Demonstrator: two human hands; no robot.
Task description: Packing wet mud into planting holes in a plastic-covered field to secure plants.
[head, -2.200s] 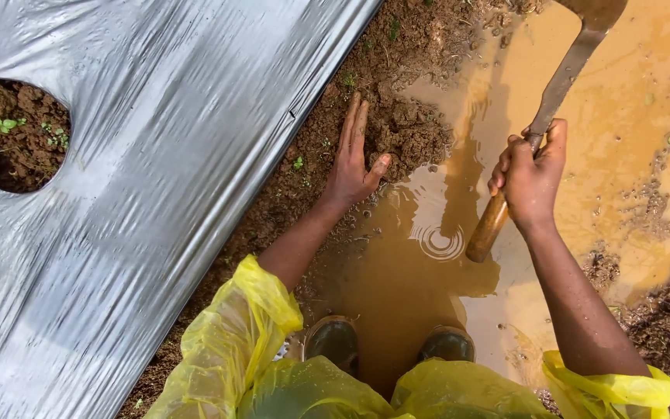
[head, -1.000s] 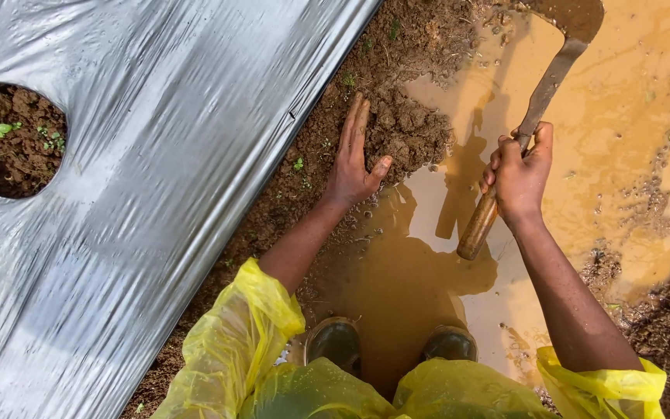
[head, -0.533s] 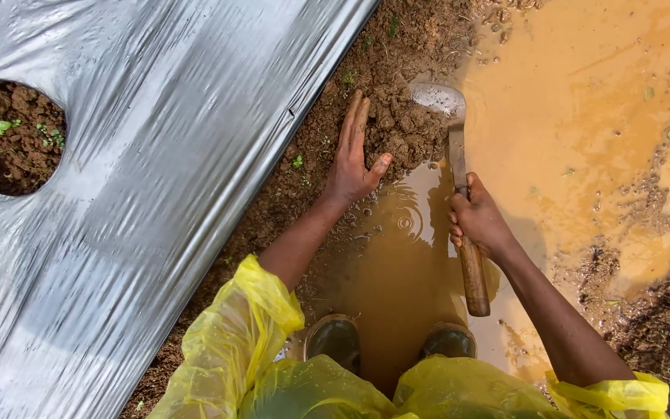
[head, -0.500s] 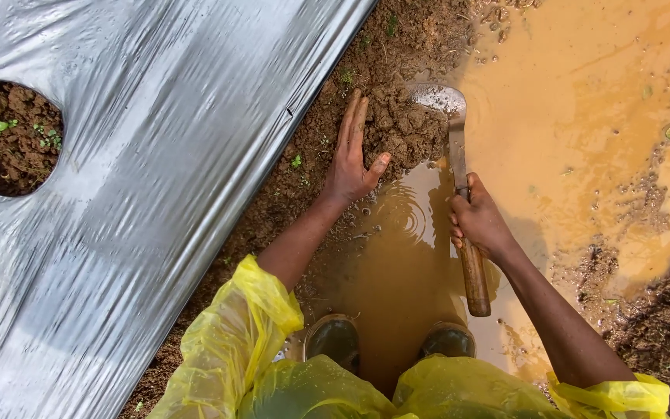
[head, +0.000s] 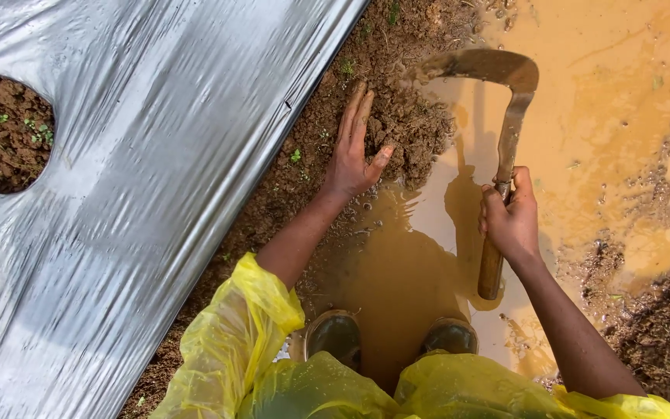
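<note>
While the right hand (head: 512,221) is wrapped tight round the wooden handle of a hoe (head: 498,140), the left hand (head: 353,151) lies open, fingers flat, palm down on the soil bank (head: 405,132) right beside the muddy puddle (head: 606,116). Hoe blade is dark, curved, its edge touching the crumbly dirt just above and to the right of the left hand's fingertips, so blade and fingers are near each other but apart afaict. Handle runs down from the blade through the fist, w/ the butt end poking out below, over the brown water.

Progress-wise, my guess: some loose soil already sits heaped at the water's edge next to the left thumb, so the bank looks partly worked. Plenty left tho, the puddle runs on along the bank and off the top right of view.

Other stuff: silver plastic mulch sheet (head: 141,194) covers the bed on the left, w/ a round planting hole (head: 5,132) showing soil and tiny green seedlings. Person's in a yellow raincoat (head: 242,341), rubber boots (head: 336,335) standing in the water, directly below the hands.
</note>
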